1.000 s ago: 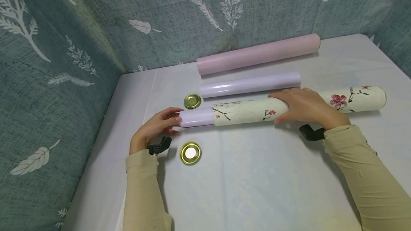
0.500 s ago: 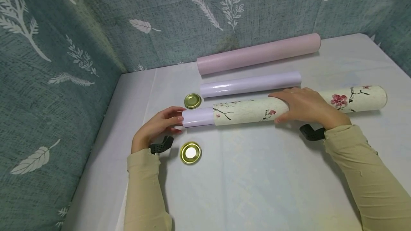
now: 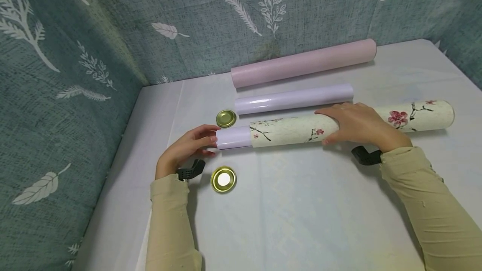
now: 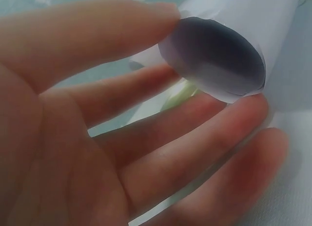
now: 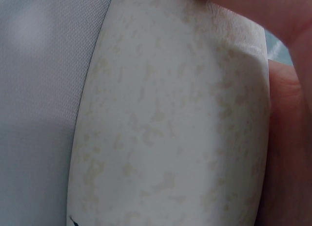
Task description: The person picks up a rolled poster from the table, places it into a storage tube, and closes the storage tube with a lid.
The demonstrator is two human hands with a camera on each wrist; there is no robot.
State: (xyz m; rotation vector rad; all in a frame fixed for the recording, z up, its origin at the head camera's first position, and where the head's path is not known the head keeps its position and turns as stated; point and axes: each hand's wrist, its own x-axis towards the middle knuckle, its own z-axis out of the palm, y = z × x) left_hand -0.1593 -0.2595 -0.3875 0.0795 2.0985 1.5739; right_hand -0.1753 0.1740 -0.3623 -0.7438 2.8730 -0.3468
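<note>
My left hand (image 3: pixel 188 143) touches the end of a glossy lilac paper roll (image 3: pixel 234 138). In the left wrist view its thumb and fairly straight fingers (image 4: pixel 195 158) meet the rim of the roll's dark hollow end. The other end of the roll is inside a cream tube printed with pink blossoms (image 3: pixel 286 131), which lies across the table. From above, my right hand (image 3: pixel 355 124) grips that tube near its middle. The right wrist view shows the tube's mottled wall (image 5: pixel 165 119) close up, with thumb and fingers on both sides.
Two gold metal lids lie near my left hand, one lid (image 3: pixel 226 118) behind the roll and the other lid (image 3: pixel 224 179) in front. Farther back lie another lilac roll (image 3: pixel 293 98) and a pink tube (image 3: pixel 303 62), close to the leaf-patterned curtain (image 3: pixel 211 24).
My left hand has moved slightly right, and the lilac roll has slid farther into the blossom tube, so less of it shows. The right hand and the tube have hardly moved.
</note>
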